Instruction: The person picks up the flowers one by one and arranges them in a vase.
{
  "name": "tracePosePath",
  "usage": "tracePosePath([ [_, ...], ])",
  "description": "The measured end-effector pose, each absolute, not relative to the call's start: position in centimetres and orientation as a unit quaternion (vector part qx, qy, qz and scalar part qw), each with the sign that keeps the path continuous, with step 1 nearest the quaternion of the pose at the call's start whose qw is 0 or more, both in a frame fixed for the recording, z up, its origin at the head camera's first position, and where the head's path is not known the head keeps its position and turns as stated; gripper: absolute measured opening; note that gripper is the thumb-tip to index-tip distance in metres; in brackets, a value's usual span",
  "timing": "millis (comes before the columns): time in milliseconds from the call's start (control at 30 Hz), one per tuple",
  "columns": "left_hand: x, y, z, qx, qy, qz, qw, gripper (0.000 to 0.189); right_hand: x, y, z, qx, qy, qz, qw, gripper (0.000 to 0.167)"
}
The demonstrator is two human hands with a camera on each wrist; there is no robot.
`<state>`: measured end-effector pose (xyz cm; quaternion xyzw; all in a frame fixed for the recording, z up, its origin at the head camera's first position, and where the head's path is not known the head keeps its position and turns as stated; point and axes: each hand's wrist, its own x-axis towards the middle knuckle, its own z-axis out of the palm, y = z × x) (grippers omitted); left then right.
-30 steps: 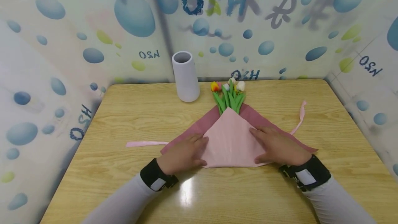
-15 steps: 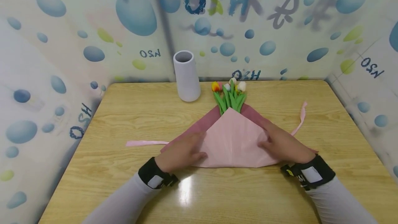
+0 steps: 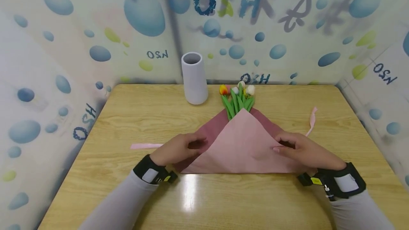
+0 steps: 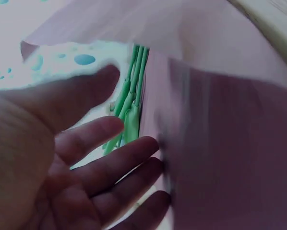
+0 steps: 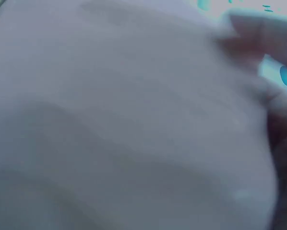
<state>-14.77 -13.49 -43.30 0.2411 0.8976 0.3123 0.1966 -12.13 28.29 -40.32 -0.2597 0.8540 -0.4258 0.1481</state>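
A bunch of artificial tulips [image 3: 237, 104] lies on the table, its blooms toward the back wall. Wrapping paper [image 3: 244, 148], light pink on one side and dusky rose on the other, is folded up over the stems to a point below the blooms. My left hand [image 3: 179, 149] is at the paper's left side, thumb apart from the loosely extended fingers; in the left wrist view the fingertips meet the rose side, and green stems [image 4: 134, 96] show beyond. My right hand [image 3: 305, 150] pinches the paper's right slanting edge; the right wrist view is blurred and mostly filled by paper.
A tall white vase [image 3: 195, 81] stands at the back of the wooden table [image 3: 191, 205], left of the blooms. Pink ribbon ends [image 3: 145, 146] stick out at the left of the paper, and another ribbon end [image 3: 312, 120] curls at the right. A patterned wall [image 3: 127, 45] encloses the back and sides.
Both hands have lifted from lying flat on the paper and shifted outward. The light pink fold has loosened and spread wider, baring more rose paper at the left. The right fingers have closed on the edge.
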Motion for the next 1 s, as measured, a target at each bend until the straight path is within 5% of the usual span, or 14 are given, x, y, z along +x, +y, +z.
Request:
tracePosePath([
  [200,-14.0,-13.0,-43.1,0.297,0.899,0.264,0.184,0.061,-11.7,29.4,-40.4,-0.276,0.817,-0.467,0.195,0.029],
  [367,-13.5,-12.7,-43.2,0.341,0.898,0.219,0.173,0.062,-12.1,29.5,-41.1,-0.252,0.871,-0.369,0.205,0.018],
  [567,-13.2,-12.3,-43.4,0.339,0.908,0.167,0.180,0.068,-12.1,29.2,-41.6,-0.241,0.906,-0.271,0.218,0.055],
  [767,-13.2,-11.9,-43.3,0.340,0.919,0.114,0.166,0.078,-11.9,28.7,-42.2,-0.248,0.924,-0.223,0.189,0.080],
  [1000,-14.1,-11.7,-43.3,0.344,0.922,0.091,0.155,0.082,-12.5,28.3,-42.7,-0.243,0.933,-0.210,0.164,0.081],
])
